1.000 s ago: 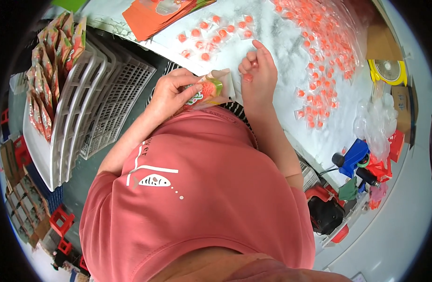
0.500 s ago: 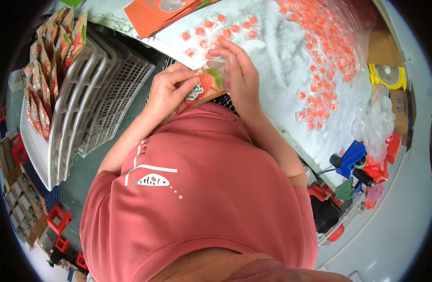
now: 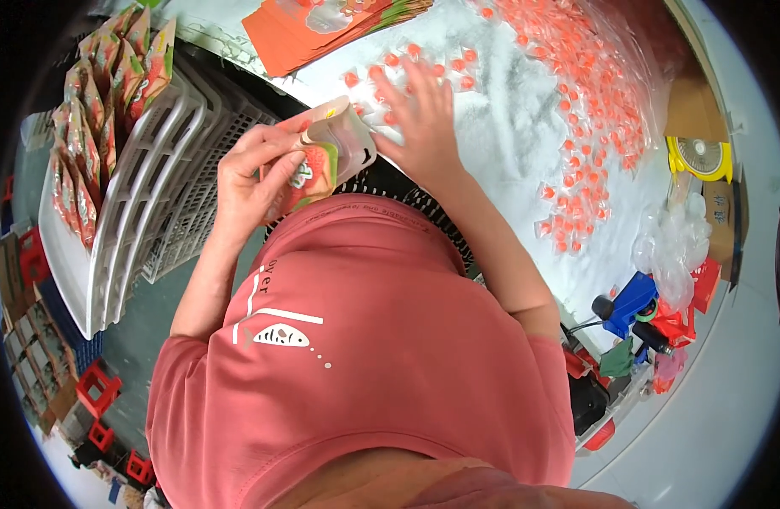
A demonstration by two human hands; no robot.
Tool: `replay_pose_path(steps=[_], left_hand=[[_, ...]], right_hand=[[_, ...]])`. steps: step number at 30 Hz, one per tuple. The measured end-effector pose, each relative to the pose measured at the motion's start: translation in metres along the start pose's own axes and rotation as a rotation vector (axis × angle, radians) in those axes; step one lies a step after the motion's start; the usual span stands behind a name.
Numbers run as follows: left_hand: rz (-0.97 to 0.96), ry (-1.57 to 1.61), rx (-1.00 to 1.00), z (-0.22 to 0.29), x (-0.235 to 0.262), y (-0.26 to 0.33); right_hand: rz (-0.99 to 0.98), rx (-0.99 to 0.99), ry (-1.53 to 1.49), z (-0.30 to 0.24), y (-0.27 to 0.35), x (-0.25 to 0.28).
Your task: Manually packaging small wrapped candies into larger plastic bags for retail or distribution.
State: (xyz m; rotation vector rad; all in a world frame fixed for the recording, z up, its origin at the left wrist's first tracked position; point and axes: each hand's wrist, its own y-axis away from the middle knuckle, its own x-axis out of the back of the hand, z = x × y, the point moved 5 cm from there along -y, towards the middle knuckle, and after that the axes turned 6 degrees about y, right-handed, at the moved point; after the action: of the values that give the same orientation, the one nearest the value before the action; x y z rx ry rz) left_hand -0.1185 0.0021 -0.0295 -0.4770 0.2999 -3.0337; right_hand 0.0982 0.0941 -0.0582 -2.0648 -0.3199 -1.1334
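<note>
My left hand (image 3: 256, 174) grips a printed snack pouch (image 3: 320, 170) in front of my chest, thumb on its front. The pouch's mouth gapes toward the table and its clear side shows. My right hand (image 3: 431, 134) is over the table edge, fingers spread and somewhat blurred, above a small group of clear-wrapped red candies (image 3: 392, 60). Whether its fingertips touch any candy I cannot tell. Farther right lies a big heap of the same wrapped candies (image 3: 598, 110) on the white tabletop (image 3: 500, 144).
A stack of flat orange pouches (image 3: 292, 38) lies at the far edge. Filled pouches (image 3: 89, 127) stand in the top of stacked white plastic crates (image 3: 144, 204) at left. On the right are a yellow scale (image 3: 699, 159), clear plastic bags (image 3: 674, 246) and a blue tool (image 3: 632, 304).
My left hand has drawn the pouch left and nearer, and its mouth now gapes wider. The right hand has come off the pouch and spread over the small candy group.
</note>
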Motion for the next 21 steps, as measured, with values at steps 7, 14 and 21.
replay_pose_path(steps=[7, 14, 21], left_hand=[[0.076, 0.054, 0.132, -0.026, 0.015, 0.011], [0.051, 0.074, 0.156, -0.033, 0.008, 0.013], [0.020, 0.067, 0.143, -0.029, 0.005, 0.003]], right_hand=[[-0.121, 0.221, 0.254, 0.010, -0.032, -0.059], [-0.068, 0.098, 0.340, 0.037, -0.038, -0.042], [-0.089, 0.145, 0.298, 0.050, -0.043, -0.051]])
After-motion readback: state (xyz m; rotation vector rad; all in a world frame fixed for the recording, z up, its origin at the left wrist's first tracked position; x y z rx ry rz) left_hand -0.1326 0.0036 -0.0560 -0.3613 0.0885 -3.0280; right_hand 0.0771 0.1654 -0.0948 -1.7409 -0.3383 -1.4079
